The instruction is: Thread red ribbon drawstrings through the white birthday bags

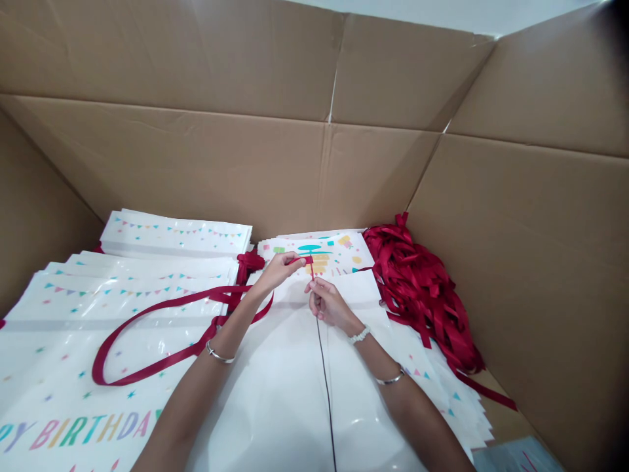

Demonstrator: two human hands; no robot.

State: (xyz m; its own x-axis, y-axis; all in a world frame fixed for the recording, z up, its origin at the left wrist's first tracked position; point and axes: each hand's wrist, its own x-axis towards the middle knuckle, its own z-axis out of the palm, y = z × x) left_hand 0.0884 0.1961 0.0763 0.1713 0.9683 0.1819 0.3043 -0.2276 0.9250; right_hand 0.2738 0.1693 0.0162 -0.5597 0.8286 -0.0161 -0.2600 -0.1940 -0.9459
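Note:
My left hand (284,269) pinches the end of a red ribbon (147,307) above a plain white bag (275,367). The ribbon loops out to the left, over the printed bags, and passes beneath my left forearm. Just to the right and slightly lower, my right hand (325,301) has its fingers closed on a thin dark cord (324,373). The cord runs from below my right hand down to the bottom edge of view. Between the two hands a short thin red length stands nearly upright, touching the ribbon end.
Printed white bags (98,295) lie in overlapping stacks on the left, with another printed stack (344,252) at the back. A large heap of red ribbons (422,295) sits on the right. Tall cardboard walls (221,157) surround everything. A clear plastic piece (515,455) lies bottom right.

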